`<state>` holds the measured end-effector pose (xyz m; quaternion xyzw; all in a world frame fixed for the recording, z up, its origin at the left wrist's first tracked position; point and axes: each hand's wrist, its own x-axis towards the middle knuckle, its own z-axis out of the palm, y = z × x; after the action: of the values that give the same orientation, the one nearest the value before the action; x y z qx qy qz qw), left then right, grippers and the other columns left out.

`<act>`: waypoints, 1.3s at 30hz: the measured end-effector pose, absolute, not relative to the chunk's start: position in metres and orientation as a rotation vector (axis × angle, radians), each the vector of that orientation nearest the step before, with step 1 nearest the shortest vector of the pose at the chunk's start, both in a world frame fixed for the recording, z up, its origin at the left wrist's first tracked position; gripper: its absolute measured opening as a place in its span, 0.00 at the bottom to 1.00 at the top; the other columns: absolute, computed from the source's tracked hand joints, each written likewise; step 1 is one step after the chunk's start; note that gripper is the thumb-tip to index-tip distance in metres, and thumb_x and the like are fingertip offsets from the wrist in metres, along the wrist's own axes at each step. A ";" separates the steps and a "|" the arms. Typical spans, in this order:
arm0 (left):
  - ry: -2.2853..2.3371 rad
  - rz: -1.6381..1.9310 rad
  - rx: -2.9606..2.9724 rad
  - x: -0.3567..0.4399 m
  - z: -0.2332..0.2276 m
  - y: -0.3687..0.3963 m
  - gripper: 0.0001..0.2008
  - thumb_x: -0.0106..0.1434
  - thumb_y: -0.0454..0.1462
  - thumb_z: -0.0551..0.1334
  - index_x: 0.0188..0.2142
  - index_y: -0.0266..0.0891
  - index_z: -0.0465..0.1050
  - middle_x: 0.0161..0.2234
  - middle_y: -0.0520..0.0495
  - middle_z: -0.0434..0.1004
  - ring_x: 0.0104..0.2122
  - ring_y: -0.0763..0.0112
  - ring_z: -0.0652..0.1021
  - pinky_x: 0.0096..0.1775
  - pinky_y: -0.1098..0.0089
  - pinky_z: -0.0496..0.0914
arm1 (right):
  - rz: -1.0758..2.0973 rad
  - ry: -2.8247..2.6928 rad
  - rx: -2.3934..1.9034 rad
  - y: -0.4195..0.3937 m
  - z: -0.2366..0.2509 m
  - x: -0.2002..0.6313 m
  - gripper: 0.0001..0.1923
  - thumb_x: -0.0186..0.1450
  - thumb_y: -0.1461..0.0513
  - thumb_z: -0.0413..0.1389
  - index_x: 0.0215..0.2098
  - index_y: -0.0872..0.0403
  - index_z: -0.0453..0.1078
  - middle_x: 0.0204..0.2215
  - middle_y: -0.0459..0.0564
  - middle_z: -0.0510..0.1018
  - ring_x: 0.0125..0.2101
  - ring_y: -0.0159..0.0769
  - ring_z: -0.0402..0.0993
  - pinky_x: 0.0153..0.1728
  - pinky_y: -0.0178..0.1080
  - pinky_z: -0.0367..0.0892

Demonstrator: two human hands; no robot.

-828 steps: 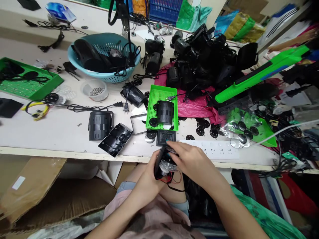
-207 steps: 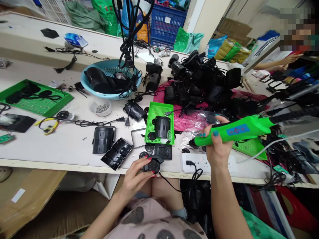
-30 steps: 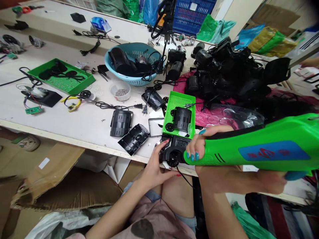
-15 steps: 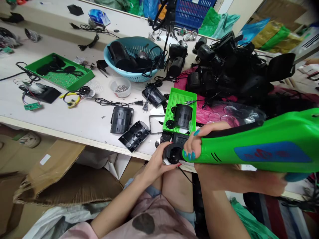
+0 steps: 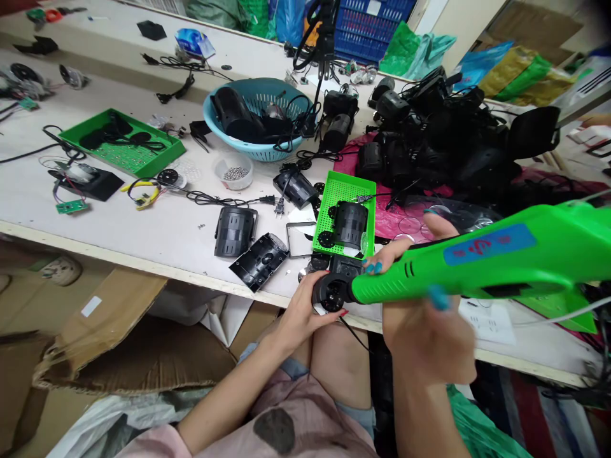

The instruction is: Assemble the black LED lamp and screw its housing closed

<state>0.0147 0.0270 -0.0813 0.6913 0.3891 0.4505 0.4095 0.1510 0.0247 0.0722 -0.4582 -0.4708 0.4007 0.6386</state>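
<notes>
White bench (image 5: 181,238) fills most of view, parts all over it. Next biggest: heap of black housings (image 5: 439,140) on a pink sheet (image 5: 394,222), far right, likely pushed back to leave the near strip for handwork. Green power tool (image 5: 482,273) lies nearly level across the right side, nose pointing left, probably to come at the held part from the side. Teal basin (image 5: 252,151) behind, black parts and cable inside. Left green tray (image 5: 167,159) has cables and small bits; middle green tray (image 5: 331,187) sits just beyond the left hand, so presumably placed for short reach. Right hand (image 5: 424,331) wrapped around the tool near its nose, thumb blurred; grip that far forward probably helps aim. Left hand (image 5: 300,305) pinches the round black part (image 5: 329,299) between fingers and thumb at the bench's front edge, its disc-like face turned toward the tool, apparently to brace it. Nose is right at that face; actual contact can't be told. Slotted housing (image 5: 351,222) lies in middle tray; another housing (image 5: 233,232) plus hollow half-shell (image 5: 260,261) on the bench left of it. Perforated disc (image 5: 326,238) beside the housing in the tray. Smallest: metal screws (image 5: 235,172), kept in a tub (image 5: 238,184), likely against scattering.
</notes>
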 end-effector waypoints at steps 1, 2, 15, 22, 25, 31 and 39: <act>0.979 1.126 1.746 0.014 -0.076 0.027 0.35 0.59 0.44 0.72 0.61 0.44 0.58 0.53 0.39 0.71 0.52 0.55 0.75 0.53 0.56 0.71 | 0.928 -1.068 -1.035 0.022 0.074 0.153 0.32 0.63 0.51 0.60 0.62 0.41 0.58 0.37 0.46 0.69 0.35 0.39 0.70 0.37 0.43 0.69; 0.967 1.105 1.754 0.012 -0.070 0.027 0.36 0.59 0.44 0.72 0.61 0.44 0.58 0.54 0.39 0.71 0.53 0.55 0.75 0.54 0.56 0.71 | 0.934 -1.071 -1.034 0.020 0.077 0.156 0.33 0.62 0.57 0.62 0.63 0.41 0.58 0.39 0.46 0.72 0.37 0.39 0.72 0.39 0.43 0.70; 0.745 0.712 1.349 0.050 -0.009 -0.016 0.28 0.53 0.35 0.74 0.52 0.46 0.67 0.44 0.53 0.77 0.44 0.63 0.76 0.45 0.67 0.69 | 0.794 -0.898 -1.076 0.014 0.073 0.191 0.15 0.61 0.56 0.66 0.43 0.49 0.69 0.26 0.41 0.71 0.21 0.29 0.69 0.21 0.34 0.68; 0.726 0.704 1.241 0.058 -0.003 -0.016 0.26 0.52 0.34 0.75 0.50 0.44 0.70 0.43 0.54 0.78 0.43 0.63 0.76 0.47 0.67 0.68 | 0.949 -0.910 -1.081 -0.004 0.075 0.223 0.15 0.62 0.54 0.63 0.44 0.52 0.70 0.33 0.49 0.78 0.30 0.40 0.79 0.29 0.42 0.76; 0.694 0.688 1.215 0.060 -0.001 -0.017 0.26 0.53 0.35 0.75 0.50 0.45 0.70 0.45 0.54 0.78 0.46 0.64 0.76 0.50 0.67 0.67 | 0.832 -0.883 -1.202 -0.006 0.065 0.233 0.16 0.57 0.56 0.70 0.38 0.51 0.70 0.27 0.45 0.78 0.26 0.39 0.79 0.26 0.40 0.76; 0.683 0.656 1.180 0.065 -0.003 -0.027 0.27 0.52 0.35 0.74 0.51 0.46 0.70 0.46 0.54 0.79 0.47 0.64 0.76 0.52 0.67 0.67 | 0.653 -0.965 -1.400 -0.010 0.063 0.233 0.17 0.57 0.53 0.69 0.32 0.53 0.70 0.23 0.44 0.77 0.22 0.37 0.75 0.23 0.38 0.71; 0.766 0.640 1.187 0.065 -0.007 -0.024 0.23 0.53 0.37 0.72 0.47 0.40 0.71 0.42 0.50 0.79 0.42 0.62 0.76 0.47 0.65 0.70 | 0.696 -0.893 -1.290 -0.005 0.064 0.228 0.17 0.55 0.54 0.71 0.33 0.53 0.70 0.23 0.43 0.76 0.21 0.36 0.75 0.22 0.37 0.72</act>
<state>0.0650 -0.0245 -0.0065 0.5358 0.3458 0.2890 0.7140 0.2279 -0.0055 0.0641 -0.5687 -0.3936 0.3067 0.6539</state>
